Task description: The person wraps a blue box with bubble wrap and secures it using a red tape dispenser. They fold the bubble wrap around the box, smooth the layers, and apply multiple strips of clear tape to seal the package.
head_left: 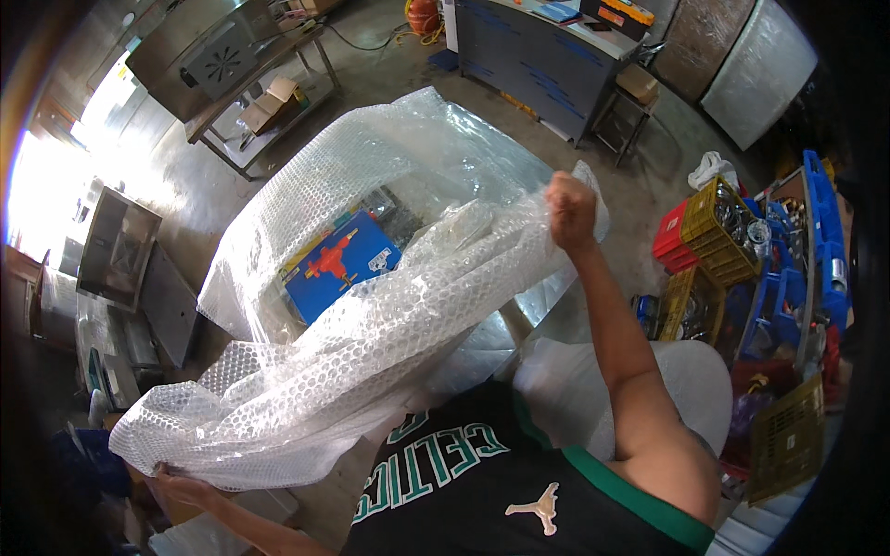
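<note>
A large sheet of bubble wrap drapes over a shiny, silvery desk, spilling past its left edge; the desk's far right side lies bare of the thick folds. The right hand is raised by the desk's right edge, its grip clenched in a fist around a bunched end of the wrap. The left hand is lower and nearer the body, out to the left of the desk, its grip pinching the sheet's border, though the wrap hides part of the fingers. A thick, gathered roll of wrap runs slantwise between the hands. Just beyond it, toward the desk's left edge, a blue box with a red picture lies tilted, beside something dark grey that cannot be made out clearly
</note>
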